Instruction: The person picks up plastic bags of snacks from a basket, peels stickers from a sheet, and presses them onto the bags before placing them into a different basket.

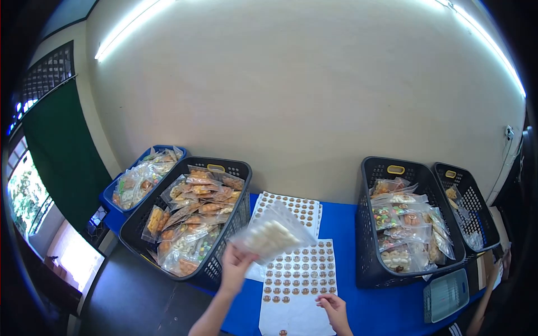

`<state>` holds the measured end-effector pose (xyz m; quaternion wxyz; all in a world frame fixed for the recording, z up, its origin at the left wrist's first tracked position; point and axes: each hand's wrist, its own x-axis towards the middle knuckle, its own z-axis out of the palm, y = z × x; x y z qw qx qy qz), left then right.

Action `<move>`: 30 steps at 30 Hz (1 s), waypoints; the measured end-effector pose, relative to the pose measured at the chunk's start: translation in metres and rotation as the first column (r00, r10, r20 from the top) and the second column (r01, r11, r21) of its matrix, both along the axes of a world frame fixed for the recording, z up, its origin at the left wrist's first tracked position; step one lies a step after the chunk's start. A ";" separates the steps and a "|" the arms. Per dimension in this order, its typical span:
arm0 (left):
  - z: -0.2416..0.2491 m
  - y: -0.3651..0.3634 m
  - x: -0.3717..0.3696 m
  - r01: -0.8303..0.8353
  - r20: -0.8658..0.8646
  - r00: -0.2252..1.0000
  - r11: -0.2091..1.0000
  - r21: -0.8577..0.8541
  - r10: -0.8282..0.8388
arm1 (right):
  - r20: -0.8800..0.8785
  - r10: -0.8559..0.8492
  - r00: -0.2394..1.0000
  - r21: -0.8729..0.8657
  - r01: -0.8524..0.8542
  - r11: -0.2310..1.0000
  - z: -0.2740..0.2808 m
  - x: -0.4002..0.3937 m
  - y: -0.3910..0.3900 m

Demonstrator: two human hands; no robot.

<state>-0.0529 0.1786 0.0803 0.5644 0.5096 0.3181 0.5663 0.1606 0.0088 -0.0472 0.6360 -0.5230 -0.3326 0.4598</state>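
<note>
A clear plastic bag of white snack pieces (pixel 274 236) is in my left hand (pixel 237 264), gripped by one end and tilted above the sticker sheets. Below it on the blue table lies a white sheet of round brown stickers (pixel 300 316), its lower part mostly bare backing. My right hand (pixel 335 311) is over this sheet's right edge, thumb and fingers pinched together. Whatever is between those fingertips is too small to make out. More sticker sheets (pixel 305 203) lie farther back, partly hidden by the bag.
Left stand a black basket (pixel 238 210) full of snack bags and a blue basket (pixel 107 195). On the right are another filled black basket (pixel 367 252), a smaller black basket (pixel 485 224) and a clear greenish tray (pixel 448 297). Another person's arm (pixel 483 305) shows at the right edge.
</note>
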 end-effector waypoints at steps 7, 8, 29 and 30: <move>-0.086 -0.092 0.064 0.408 0.170 0.913 0.805 -0.430 -0.372 | -0.031 -0.046 0.998 0.102 0.049 0.994 0.050 -0.016 0.030; -0.086 -0.094 0.062 0.455 0.165 0.889 0.792 -0.407 -0.427 | -0.041 -0.077 0.996 0.090 0.080 0.993 0.052 -0.014 0.032; -0.071 -0.053 -0.025 -0.037 0.160 0.984 0.965 -0.259 0.081 | 0.662 0.261 0.702 -0.344 -0.025 0.939 -0.199 -0.046 0.073; -0.074 -0.053 -0.028 -0.041 0.166 0.982 0.962 -0.269 0.089 | 0.725 0.267 0.635 -0.345 0.000 0.938 -0.206 -0.053 0.071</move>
